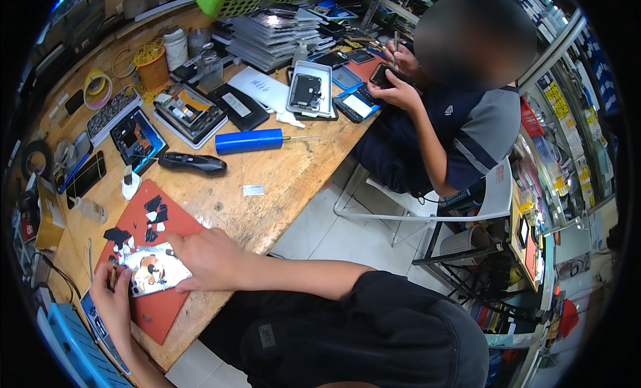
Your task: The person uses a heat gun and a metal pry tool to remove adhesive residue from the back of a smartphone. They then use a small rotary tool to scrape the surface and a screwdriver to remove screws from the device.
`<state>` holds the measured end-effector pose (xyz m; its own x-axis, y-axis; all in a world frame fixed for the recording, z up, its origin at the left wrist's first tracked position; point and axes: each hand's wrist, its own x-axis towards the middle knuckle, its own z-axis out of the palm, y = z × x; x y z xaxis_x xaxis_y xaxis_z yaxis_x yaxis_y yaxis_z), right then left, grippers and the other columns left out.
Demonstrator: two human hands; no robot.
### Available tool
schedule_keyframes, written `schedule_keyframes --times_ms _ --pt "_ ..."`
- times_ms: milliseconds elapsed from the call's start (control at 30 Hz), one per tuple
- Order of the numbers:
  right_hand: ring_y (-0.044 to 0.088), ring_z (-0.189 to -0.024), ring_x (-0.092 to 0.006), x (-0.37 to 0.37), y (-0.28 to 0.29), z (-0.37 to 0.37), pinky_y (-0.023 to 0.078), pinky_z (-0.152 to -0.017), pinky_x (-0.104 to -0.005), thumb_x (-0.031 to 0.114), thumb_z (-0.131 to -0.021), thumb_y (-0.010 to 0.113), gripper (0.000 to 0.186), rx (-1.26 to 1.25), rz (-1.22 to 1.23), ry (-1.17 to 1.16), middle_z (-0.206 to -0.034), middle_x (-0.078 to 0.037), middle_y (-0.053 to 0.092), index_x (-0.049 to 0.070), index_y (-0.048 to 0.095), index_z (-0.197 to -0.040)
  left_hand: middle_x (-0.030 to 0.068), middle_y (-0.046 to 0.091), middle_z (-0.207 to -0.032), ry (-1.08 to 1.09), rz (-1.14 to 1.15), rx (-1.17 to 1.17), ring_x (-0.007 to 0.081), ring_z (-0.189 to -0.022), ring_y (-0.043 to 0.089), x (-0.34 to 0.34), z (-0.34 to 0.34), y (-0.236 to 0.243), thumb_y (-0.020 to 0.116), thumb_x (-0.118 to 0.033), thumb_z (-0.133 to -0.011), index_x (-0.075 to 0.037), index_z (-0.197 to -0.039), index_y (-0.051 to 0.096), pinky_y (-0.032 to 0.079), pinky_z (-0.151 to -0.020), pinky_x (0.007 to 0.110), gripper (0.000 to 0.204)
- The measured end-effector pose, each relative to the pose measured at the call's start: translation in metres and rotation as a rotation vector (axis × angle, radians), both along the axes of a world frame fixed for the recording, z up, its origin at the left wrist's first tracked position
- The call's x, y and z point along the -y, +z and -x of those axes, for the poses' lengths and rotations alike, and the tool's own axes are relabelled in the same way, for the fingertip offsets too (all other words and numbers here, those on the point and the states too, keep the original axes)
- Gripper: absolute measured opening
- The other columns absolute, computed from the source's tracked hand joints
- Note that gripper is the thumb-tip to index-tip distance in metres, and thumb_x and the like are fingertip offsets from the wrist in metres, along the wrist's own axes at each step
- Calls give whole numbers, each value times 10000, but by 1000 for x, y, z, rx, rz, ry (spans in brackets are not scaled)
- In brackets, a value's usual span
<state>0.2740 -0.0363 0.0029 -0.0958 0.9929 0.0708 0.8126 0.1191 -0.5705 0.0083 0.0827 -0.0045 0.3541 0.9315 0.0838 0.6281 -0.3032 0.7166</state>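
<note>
A phone with a bare, shiny silver back and a round copper-coloured patch lies on a red mat. My right hand grips its right end, thumb and fingers on the edges. At the opposite end, by the camera holes, my left hand is closed, fingertips pinched around something small that I cannot make out. Broken black pieces and small white scraps are scattered on the mat beyond the phone.
Beyond the mat lie a black handheld tool, a blue cylinder with a thin metal shaft, and an opened tablet. A small clear bottle stands left. Across the table corner a seated person holds a phone and a thin tool.
</note>
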Motion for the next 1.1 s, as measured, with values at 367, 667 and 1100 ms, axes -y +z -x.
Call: schedule_keyframes --times_ms 367,667,1100 --pt "771 -759 -316 45 8 0 586 -671 -419 551 -757 942 845 106 8 -156 -850 -123 755 74 583 -1354 182 738 -889 -8 -117 11 355 -864 747 19 -19 13 801 -163 -931 3 -1028 696 562 -770 391 219" --pt "737 -629 -267 57 23 9 551 -578 -371 478 -828 929 705 118 3 -185 -763 -107 725 25 630 -1277 87 744 -807 -9 -60 88 135 -714 660 23 -17 15 828 -141 -926 -3 -1035 746 507 -674 296 193" --pt "700 -595 -201 -71 27 23 500 -559 -359 234 -850 916 413 -228 240 105 -634 -76 608 14 726 -1144 157 784 -885 -16 64 131 297 -824 766 27 -22 14 856 -184 -875 -6 -1034 798 581 -769 372 246"
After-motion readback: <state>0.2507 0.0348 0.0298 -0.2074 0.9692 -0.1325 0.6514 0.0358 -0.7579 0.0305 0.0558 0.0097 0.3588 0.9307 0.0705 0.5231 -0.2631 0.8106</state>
